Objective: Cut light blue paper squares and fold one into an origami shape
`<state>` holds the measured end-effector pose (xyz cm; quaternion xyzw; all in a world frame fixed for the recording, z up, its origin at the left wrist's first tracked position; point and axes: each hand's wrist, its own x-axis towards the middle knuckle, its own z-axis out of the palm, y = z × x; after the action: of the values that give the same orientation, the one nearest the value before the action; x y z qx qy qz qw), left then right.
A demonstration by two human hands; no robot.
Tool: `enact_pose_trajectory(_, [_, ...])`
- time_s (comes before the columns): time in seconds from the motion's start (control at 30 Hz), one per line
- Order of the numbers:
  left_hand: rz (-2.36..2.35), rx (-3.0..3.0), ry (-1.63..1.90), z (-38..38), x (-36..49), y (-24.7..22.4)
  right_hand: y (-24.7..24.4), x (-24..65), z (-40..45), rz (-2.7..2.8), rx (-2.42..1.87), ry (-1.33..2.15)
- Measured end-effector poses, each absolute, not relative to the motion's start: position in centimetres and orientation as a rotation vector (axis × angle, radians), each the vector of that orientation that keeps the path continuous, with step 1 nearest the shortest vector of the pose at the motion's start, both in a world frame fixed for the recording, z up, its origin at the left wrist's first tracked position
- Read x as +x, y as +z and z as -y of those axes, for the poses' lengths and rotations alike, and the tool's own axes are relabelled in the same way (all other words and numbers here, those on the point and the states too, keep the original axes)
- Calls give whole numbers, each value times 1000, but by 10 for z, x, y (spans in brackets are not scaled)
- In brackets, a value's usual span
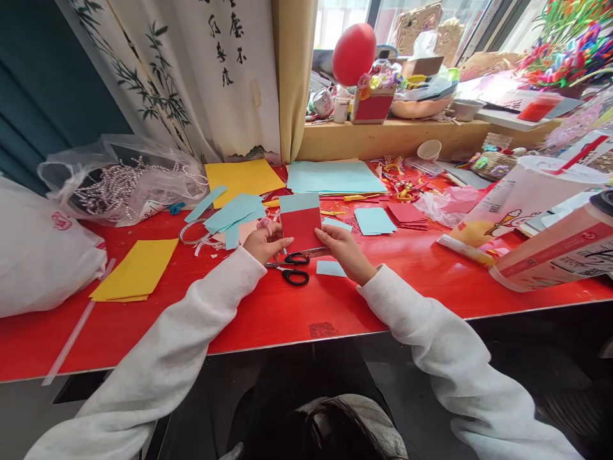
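The red worktop (268, 319) carries yellow sheets (136, 268), blue sheets (335, 177), red cards (407, 216), scissors (295, 267), a bag of beads (124, 185), a white bag (43, 246) and two cups (507, 198).

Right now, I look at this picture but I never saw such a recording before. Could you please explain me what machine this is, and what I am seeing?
There is no robot here. One person works with two bare hands, and a camera worn on the head looks forward and down, giving this single picture. The left hand and the right hand hold up a red paper between them, with a light blue strip showing along its top. Below it, black-handled scissors lie on the red table. Around are yellow sheets, light blue sheets and small red pieces. A bag of beads is at the left, and drink cups stand at the right.
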<state>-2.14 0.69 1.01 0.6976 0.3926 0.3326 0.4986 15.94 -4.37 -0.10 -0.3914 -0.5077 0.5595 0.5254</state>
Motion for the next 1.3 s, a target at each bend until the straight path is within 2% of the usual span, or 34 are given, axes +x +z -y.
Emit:
enact_pose_trajectory(0.33, [-923, 1509, 840, -6, -18, 10, 0, 160, 44, 1226, -925, 1337])
enact_pose_trajectory(1.3, [-928, 1517, 967, -9, -19, 3, 1, 162, 46, 1255, -899, 1379])
